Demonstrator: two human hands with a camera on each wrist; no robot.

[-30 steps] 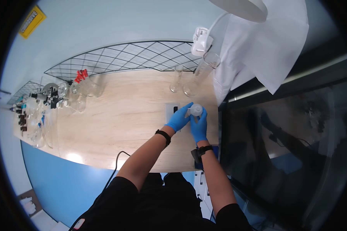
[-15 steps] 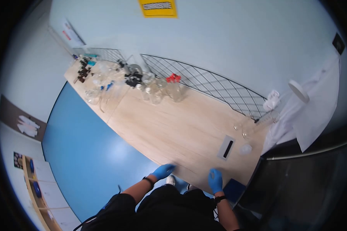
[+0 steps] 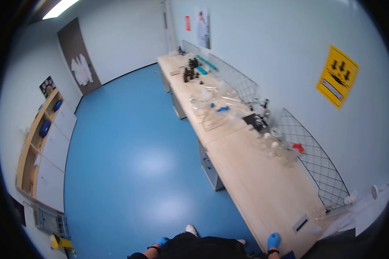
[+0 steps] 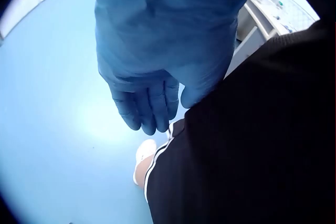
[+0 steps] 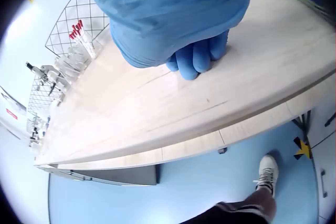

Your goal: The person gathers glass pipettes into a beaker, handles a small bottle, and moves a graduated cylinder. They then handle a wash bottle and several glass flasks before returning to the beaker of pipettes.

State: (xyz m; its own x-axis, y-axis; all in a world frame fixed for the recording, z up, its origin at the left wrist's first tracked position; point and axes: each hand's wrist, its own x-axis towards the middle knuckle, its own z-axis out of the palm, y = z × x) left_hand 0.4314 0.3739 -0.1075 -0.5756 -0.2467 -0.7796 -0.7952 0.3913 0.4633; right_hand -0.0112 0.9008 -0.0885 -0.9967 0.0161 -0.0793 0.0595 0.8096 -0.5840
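Observation:
My left hand [image 4: 163,40], in a blue glove, hangs beside the dark shorts [image 4: 226,166] with its fingers loosely bent and nothing in them. Low in the head view only a bit of that glove shows. My right hand [image 5: 178,19], gloved in blue too, is at the near part of the wooden bench [image 5: 142,100]. Its fingers curl loosely downward close over the benchtop and hold nothing visible. In the head view the right hand lies left of a flat grey plate with a black strip [image 3: 301,224]. Clear glassware [image 3: 322,212] lies blurred beyond that plate.
Along the bench stand glass vessels [image 3: 274,146], red-topped items [image 3: 298,147], a microscope [image 3: 259,121] and brown bottles [image 3: 188,74]. A black wire rack [image 3: 315,159] lines the wall side. Blue floor [image 3: 129,129] stretches left toward a shelf cabinet [image 3: 52,138].
Both hands have let go of the small white translucent container, left on the bench beside the plate. They have moved apart and down, and the head view has swung left along the room.

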